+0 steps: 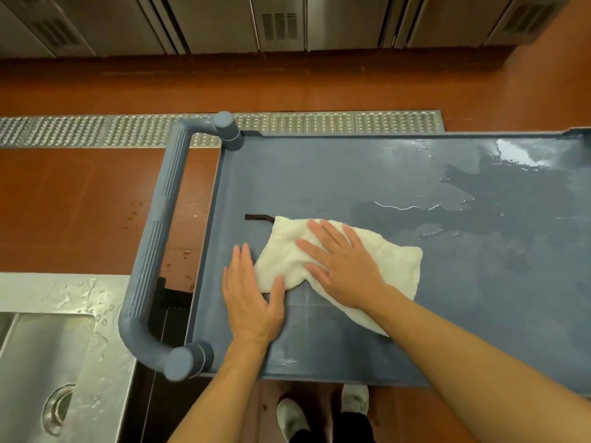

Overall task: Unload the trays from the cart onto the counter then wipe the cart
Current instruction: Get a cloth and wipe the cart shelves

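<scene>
From the head camera, the blue-grey cart (351,174) fills the middle and right of the view, its flat top shelf seen from above. The right hand (343,263) lies flat on a white cloth (393,260), fingers straight and spread, palm pressing the cloth onto the shelf. The cloth spreads out under and to both sides of this hand, with its widest part lying past the little-finger side. The left hand (252,298) rests flat on the shelf just beside the right hand, fingers straight and together; its thumb touches the near corner of the cloth, while its fingers lie on bare shelf. A short dark strap (259,217) pokes out from the cloth's far corner, just beyond the right hand's fingertips. Well beyond the right hand, toward the far end of the shelf, a puddle of water (499,193) shines on the surface. Outward of the left hand, the cart's thick ribbed handle (160,238) curves round the shelf's end. Past that handle, a wet steel sink (48,356) sits low in the corner. Below both forearms, two grey shoes (319,410) stand on the red-brown floor (80,199), and a studded metal drain grate (96,129) runs along behind the cart.
</scene>
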Tool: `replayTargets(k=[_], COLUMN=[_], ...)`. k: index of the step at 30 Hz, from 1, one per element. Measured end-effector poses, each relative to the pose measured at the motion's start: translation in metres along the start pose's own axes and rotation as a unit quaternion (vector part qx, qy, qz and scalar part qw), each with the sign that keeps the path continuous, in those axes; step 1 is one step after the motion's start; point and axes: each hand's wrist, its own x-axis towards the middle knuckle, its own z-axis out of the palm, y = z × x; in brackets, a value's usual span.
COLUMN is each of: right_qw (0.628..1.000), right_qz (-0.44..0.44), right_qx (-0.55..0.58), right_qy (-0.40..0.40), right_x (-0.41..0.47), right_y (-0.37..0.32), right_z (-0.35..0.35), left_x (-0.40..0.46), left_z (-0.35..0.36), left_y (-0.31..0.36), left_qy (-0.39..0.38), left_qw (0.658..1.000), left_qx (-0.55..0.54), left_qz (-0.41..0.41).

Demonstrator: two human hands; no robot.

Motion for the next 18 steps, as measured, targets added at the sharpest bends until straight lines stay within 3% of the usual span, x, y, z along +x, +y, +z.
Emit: replayTargets(k=[4, 6, 9, 13, 15, 18], right_qw=[0.986, 0.98, 0.991, 0.997, 0.993, 0.993], right_qz=[0.167, 0.196, 0.13, -0.069, -0.111, -0.106], right_qx=[0.031, 0.022, -0.007, -0.008, -0.01, -0.015], right_qy=[0.004, 0.0, -0.016, -0.037, -0.035, -0.049], right_x=[0.077, 0.118, 0.134, 0.055, -0.004, -0.059], right_y=[0.021, 0.024, 0.009, -0.039, -0.063, -0.076], right_z=[-0.012, -0.017, -0.009, 0.002, 0.007, 0.013], left_x=[-0.001, -0.004, -0.003, -0.002, -0.003, -0.007], left_z=[0.003, 0.002, -0.001, -0.008, -0.014, -0.02], left_y=[-0.003, -0.005, -0.008, -0.008, -0.005, -0.003], left_qy=[0.006, 0.019, 0.043, 0.06, 0.052, 0.015], left_qw=[0.999, 0.997, 0.992, 0.987, 0.983, 0.983], left_qx=[-0.023, -0.068, -0.114, -0.142, -0.159, -0.158], left_qz=[0.021, 0.001, -0.013, -0.045, -0.072, -0.092])
